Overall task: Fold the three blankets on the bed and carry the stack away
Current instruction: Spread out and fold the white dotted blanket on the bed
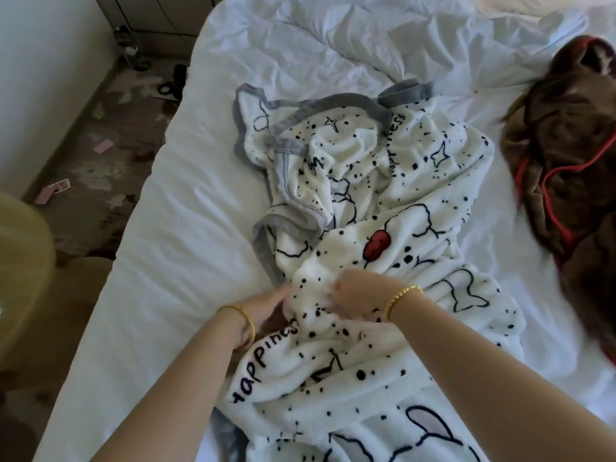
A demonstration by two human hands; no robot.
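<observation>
At the lower centre of the frame, the left hand and right hand both clutch bunched folds of the white spotted blanket lying rumpled across the bed, the brown blanket heaped at right.

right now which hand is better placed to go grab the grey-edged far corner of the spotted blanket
Left, probably. The grey-trimmed corner lies on the left hand side of the spotted blanket; the right hand would have to cross over.
</observation>
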